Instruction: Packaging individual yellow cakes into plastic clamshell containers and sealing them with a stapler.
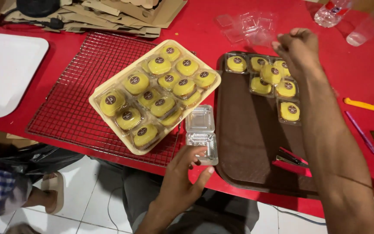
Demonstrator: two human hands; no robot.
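A cream tray sits tilted on a red wire rack and is packed with yellow round cakes, each sealed in its own clear shell with a dark round sticker on top; I count about 14, some stacked on others. To its right a brown tray holds 6 more of the same packed cakes clustered in its far right corner (1 lies on top of others). Near the brown tray's front edge lies a dark stapler.

Between the 2 trays an empty clear clamshell box lies open and flat, lid and base side by side, at the table's near edge. The left hand comes up from below, palm down, its fingertips resting on the near half of the box, fingers spread and not closed around it.

The right hand is stretched far across the table, forearm running over the brown tray's right side. It hovers just past the packed cakes, beside a loose pile of empty clear shells; its fingers are curled loosely together, and I cannot tell whether they pinch anything.

On the red table, right of the forearm, lie an orange-handled cutter and a purple pen.
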